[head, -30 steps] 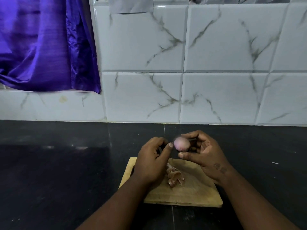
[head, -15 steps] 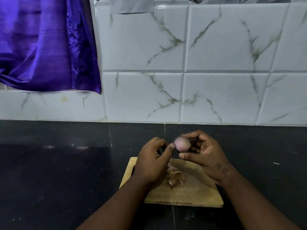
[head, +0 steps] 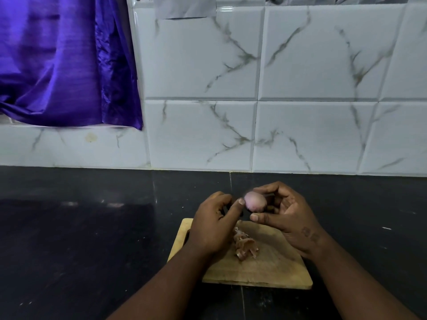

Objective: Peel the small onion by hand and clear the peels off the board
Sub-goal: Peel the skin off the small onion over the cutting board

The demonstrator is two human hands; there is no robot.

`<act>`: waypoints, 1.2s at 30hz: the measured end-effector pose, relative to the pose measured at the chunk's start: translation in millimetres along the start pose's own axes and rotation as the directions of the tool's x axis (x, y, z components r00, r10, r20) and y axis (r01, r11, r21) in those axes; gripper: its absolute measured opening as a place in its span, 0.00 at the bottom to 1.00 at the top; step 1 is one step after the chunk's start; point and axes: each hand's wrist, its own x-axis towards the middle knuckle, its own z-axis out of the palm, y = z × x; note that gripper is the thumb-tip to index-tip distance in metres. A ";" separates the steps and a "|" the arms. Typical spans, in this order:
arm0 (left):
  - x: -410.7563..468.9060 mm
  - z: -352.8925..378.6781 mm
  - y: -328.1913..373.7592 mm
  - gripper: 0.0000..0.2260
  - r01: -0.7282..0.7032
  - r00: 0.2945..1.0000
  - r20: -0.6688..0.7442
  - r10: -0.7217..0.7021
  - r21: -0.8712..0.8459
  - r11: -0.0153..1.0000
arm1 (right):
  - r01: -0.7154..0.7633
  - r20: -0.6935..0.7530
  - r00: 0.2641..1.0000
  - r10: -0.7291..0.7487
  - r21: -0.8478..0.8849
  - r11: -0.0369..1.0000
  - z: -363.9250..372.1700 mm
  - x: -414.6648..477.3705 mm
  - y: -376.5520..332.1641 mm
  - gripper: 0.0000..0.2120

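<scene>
Holding the onion (head: 255, 200) above the board (head: 272, 266) — peels (head: 245, 247) lie on it

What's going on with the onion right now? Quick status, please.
Right hand holds onion above board. Left hand thumb at onion's end, picking. Peels piled on board, not cleared. Nothing in the way.

1. The small onion (head: 254, 201) is motion-blurred, so its surface shows no detail, and the right hand (head: 287, 217) hides its far side.
2. The left hand (head: 213, 224) covers the board (head: 272, 266) at its near-left part.
3. The purple cloth (head: 62, 61) runs past the left and top edges.
4. A grey paper (head: 186, 6) on the tiles is cut off at the top, its print unreadable.
5. Both forearms leave the frame at the bottom.
</scene>
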 end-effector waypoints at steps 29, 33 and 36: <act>0.5 0.4 -3.3 0.06 0.045 0.994 0.097 -0.056 0.117 0.992 | -0.014 0.007 1.000 0.013 0.148 0.989 -0.6 2.0 5.7 0.26; 1.4 -2.6 0.2 0.04 -0.045 0.999 -0.017 0.048 0.164 0.985 | 0.023 -0.002 1.000 -0.023 -0.023 0.999 -0.5 2.4 8.7 0.26; 2.7 -6.5 3.5 0.05 -0.186 0.971 -0.117 0.209 0.185 0.965 | 0.058 0.014 0.998 -0.057 -0.122 0.991 1.5 3.0 13.6 0.25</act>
